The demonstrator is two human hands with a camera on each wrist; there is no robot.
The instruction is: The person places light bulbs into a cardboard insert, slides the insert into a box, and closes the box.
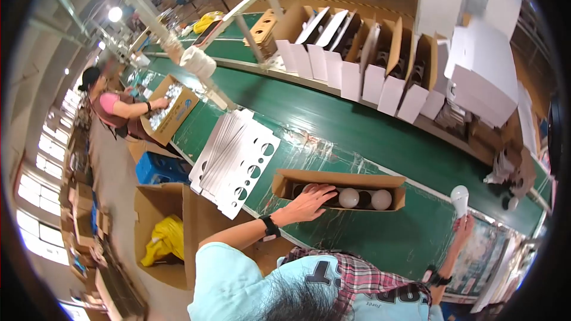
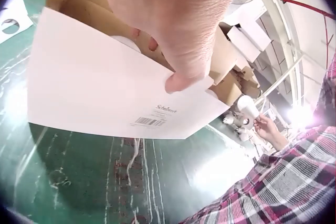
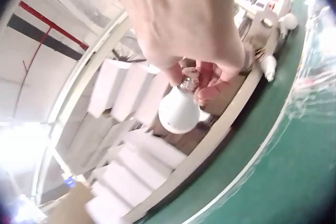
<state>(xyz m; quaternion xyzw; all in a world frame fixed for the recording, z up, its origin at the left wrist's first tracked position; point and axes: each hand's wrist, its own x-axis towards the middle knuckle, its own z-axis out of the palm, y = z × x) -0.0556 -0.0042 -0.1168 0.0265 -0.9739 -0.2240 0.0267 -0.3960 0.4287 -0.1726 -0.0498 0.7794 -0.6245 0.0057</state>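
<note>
A long open cardboard box [image 1: 345, 178] lies on the green bench, with two white bulbs [image 1: 349, 198] [image 1: 381, 200] showing in its right part. My left hand [image 1: 306, 205] reaches over its left part. In the left wrist view, the thumb of that hand [image 2: 168, 19] presses the white outer wall [image 2: 94, 82] while its fingers go inside, gripping the box; their tips are partly hidden. Off to the right of the box, my right hand [image 1: 463, 226] holds up another bulb [image 1: 459, 196]. The right wrist view shows this hand [image 3: 184, 29] pinching the bulb [image 3: 179, 111] by its metal base.
White sheets with round holes [image 1: 238, 166] are stacked left of the box. Behind the green belt stands a row of open white boxes [image 1: 351, 80]. A carton with yellow material [image 1: 163, 241] is at lower left. A person [image 1: 116, 107] works farther left.
</note>
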